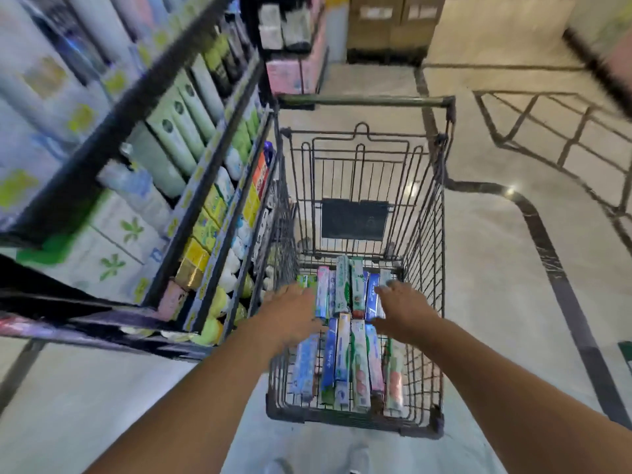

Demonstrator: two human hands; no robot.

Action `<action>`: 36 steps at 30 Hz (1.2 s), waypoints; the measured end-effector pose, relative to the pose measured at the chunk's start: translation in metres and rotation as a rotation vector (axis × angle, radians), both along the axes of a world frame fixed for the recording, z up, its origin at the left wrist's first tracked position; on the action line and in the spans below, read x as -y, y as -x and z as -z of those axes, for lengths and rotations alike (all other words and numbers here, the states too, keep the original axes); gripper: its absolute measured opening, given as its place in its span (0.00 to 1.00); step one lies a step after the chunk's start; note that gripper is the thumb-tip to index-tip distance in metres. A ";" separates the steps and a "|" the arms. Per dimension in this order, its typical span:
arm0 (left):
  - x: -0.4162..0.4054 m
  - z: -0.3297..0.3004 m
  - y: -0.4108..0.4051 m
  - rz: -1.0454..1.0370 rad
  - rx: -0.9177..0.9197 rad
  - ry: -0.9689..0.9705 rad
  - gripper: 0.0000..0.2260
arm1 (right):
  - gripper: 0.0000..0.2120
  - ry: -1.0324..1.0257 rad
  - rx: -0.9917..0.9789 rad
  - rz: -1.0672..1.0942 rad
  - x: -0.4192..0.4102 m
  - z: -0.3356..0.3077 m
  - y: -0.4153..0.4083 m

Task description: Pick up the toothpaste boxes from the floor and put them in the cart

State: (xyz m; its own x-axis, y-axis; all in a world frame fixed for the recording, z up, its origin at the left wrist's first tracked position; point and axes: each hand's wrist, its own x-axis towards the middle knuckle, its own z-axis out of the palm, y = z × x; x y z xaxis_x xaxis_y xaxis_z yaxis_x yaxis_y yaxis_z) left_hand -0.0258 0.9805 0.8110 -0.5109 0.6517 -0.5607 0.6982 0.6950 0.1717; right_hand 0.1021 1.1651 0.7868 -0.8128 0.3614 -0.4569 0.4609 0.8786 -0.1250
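Toothpaste boxes [345, 323] lie in two rows in the cart [441, 254], lower centre | your left hand [290, 313] and right hand [403, 309] rest spread on them, gripping nothing | press evenly, square rows flat.

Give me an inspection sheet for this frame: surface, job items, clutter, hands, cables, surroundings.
Surface: pale tiled floor with dark inlay lines.
Job's things: toothpaste boxes lie in two rows inside the wire cart; none seen on the floor.
Clutter: nothing seen.
Hands: left hand and right hand reach into the cart over the boxes, fingers spread; no grip visible.
Cables: nothing seen.
Surroundings: stocked store shelf left of the cart; cardboard cartons beyond.
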 end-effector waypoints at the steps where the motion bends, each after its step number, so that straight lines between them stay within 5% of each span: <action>1: 0.009 -0.015 -0.002 -0.019 -0.003 -0.008 0.31 | 0.32 -0.018 -0.017 -0.027 0.005 -0.013 0.003; 9: 0.114 -0.071 -0.013 -0.162 0.045 -0.099 0.34 | 0.32 -0.050 -0.035 -0.227 0.096 -0.070 0.024; 14: 0.220 -0.092 -0.036 -0.332 0.006 -0.141 0.25 | 0.31 -0.040 -0.054 -0.380 0.191 -0.086 0.038; 26: 0.582 -0.133 -0.154 -0.842 -0.155 -0.078 0.28 | 0.22 -0.075 -0.204 -0.864 0.515 -0.140 0.017; 36: 0.784 -0.127 -0.267 -1.232 -0.226 -0.030 0.31 | 0.30 0.047 -0.237 -1.256 0.752 -0.132 0.000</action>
